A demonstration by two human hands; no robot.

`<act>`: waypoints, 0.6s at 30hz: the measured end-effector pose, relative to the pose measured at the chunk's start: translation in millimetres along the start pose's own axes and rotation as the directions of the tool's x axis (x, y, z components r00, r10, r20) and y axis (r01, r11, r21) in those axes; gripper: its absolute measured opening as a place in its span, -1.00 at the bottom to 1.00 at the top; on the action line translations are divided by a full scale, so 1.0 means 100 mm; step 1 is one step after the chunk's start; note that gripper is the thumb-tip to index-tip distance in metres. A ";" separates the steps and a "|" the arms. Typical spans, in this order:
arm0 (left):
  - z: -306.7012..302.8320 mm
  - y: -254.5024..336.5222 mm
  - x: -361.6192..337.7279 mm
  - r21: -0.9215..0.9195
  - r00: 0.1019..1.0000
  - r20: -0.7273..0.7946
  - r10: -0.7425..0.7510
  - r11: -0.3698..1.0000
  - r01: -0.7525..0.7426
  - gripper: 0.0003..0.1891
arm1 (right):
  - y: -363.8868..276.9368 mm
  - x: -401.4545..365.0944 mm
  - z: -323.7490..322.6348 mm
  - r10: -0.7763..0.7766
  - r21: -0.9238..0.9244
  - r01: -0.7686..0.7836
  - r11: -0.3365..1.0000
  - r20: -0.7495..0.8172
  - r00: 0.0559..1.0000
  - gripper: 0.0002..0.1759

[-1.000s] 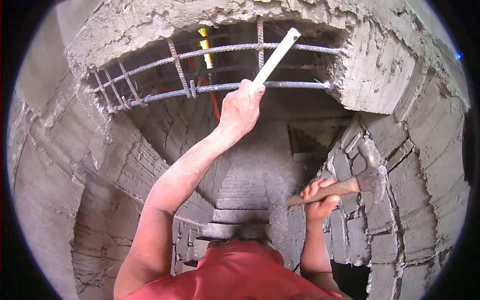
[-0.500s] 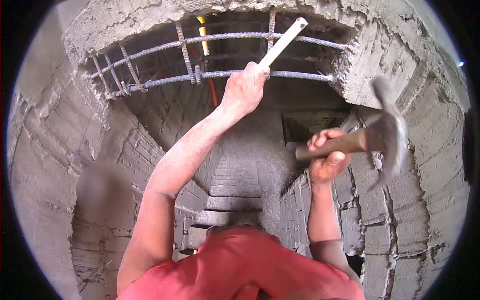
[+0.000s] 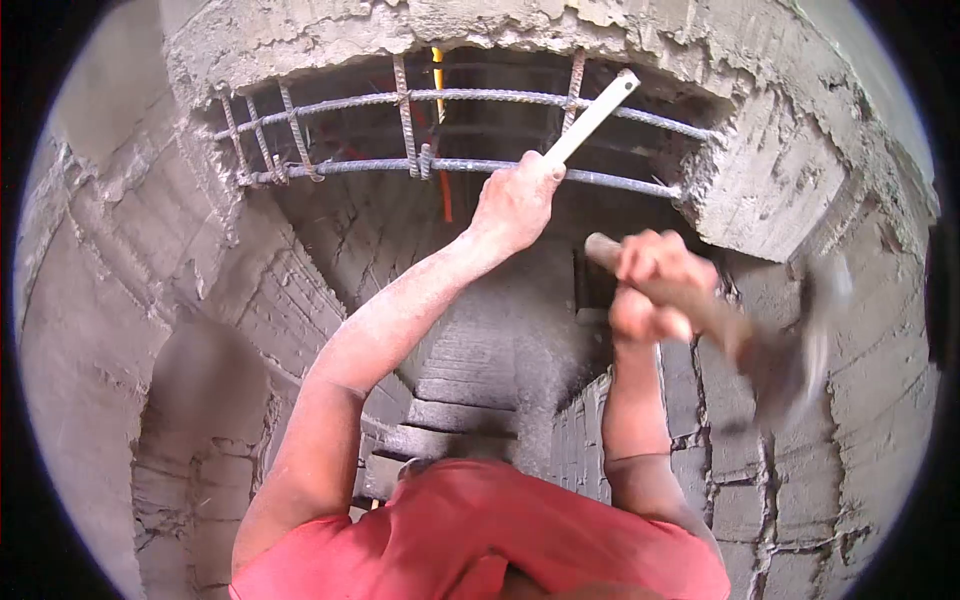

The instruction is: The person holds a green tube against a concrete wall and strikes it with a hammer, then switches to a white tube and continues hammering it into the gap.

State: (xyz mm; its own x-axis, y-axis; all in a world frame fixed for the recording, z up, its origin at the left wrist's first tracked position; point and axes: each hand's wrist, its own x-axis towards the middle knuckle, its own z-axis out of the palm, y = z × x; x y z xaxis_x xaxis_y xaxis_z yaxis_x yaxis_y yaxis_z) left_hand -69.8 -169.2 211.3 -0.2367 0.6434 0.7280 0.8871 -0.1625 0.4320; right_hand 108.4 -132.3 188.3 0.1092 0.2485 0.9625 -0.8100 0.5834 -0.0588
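My left hand point(image 3: 515, 205), dusted with grey powder, is closed around a pale flat bar point(image 3: 597, 115) with a small hole near its upper end. The bar slants up to the right across the steel rebar point(image 3: 350, 165) in the broken concrete opening; its lower part is hidden in my fist. To the right, my right hand point(image 3: 660, 285) grips a hammer point(image 3: 722, 325) by its wooden handle. The hammer's head is smeared by motion, in front of the right wall and below the concrete edge, apart from the bar.
Rough concrete point(image 3: 780, 180) frames the opening, with a yellow strip point(image 3: 438, 75) and an orange strip point(image 3: 447, 197) behind the rebar. Mortared block walls stand on both sides, the right wall point(image 3: 720, 470) deeply grooved. Dusty steps point(image 3: 460, 385) lie below.
The hammer has tilted, its head lower and farther right, its handle end higher. The view has shifted, so the rebar and my left hand with the bar appear lower and farther right.
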 end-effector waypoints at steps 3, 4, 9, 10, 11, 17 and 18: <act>-0.01 -0.02 0.00 0.035 1.000 0.026 -0.018 0.999 0.017 -0.66 | 0.24 -0.08 -0.24 0.021 -0.141 -0.008 0.990 0.089 0.996 -0.30; 0.00 0.00 0.00 0.051 0.999 0.035 -0.017 0.999 0.015 -0.64 | 0.43 -0.20 -0.29 0.145 -0.689 -0.120 0.715 -0.021 0.989 -0.40; -0.06 0.02 0.01 0.037 1.000 0.016 0.012 0.999 -0.012 -0.66 | 0.03 -0.03 -0.04 0.471 -0.286 -0.526 0.801 -0.243 0.848 -0.48; -0.03 -0.01 -0.01 0.041 0.999 0.018 0.042 0.998 -0.043 -0.67 | -0.09 0.02 0.06 0.370 -0.252 -0.433 0.866 -0.259 0.892 -0.43; -0.06 0.06 -0.01 0.069 1.000 0.027 -0.007 0.998 0.005 -0.68 | -0.19 0.06 0.05 0.283 -0.076 -0.296 0.952 -0.142 0.949 -0.38; 0.04 -0.04 0.02 0.036 0.997 0.011 0.078 0.996 -0.078 -0.66 | 0.14 0.10 -0.15 0.007 -0.633 0.074 0.771 0.124 0.992 -0.36; 0.03 0.03 0.00 0.030 0.997 0.012 0.077 0.997 -0.077 -0.66 | 0.26 0.08 -0.20 0.459 -0.800 -0.299 0.520 -0.034 0.888 -0.48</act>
State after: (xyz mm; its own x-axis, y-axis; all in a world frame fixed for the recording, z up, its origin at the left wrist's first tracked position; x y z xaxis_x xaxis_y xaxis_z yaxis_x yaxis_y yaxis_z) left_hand -65.7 -167.5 210.9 -0.1627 0.6379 0.7527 0.9142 -0.1896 0.3583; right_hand 99.5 -100.1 189.3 -0.2549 0.5146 0.8187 0.0069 0.8476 -0.5306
